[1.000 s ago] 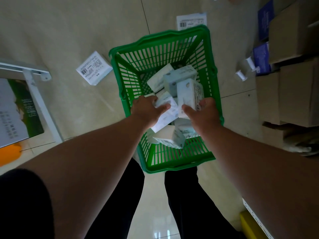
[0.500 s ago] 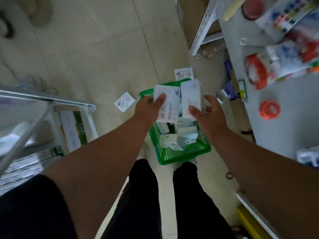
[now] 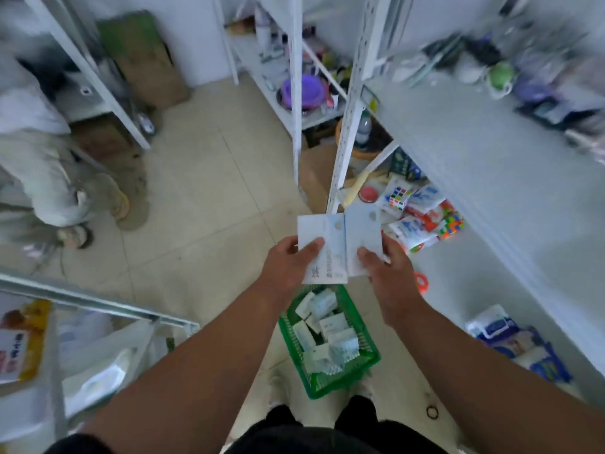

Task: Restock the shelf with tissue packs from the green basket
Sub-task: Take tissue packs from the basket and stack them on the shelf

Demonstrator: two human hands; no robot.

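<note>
Hands (image 3: 288,262) with packs (image 3: 324,249); shelf post (image 3: 348,126) ahead

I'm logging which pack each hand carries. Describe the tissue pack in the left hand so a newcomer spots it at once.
Start at the green basket on the floor between the person's feet. Just above it two pale blue packs are held up side by side. The left hand's pack is the one showing a printed strip along its lower face, with the left hand thumb across it; the right hand's pack looks plainer.
</note>
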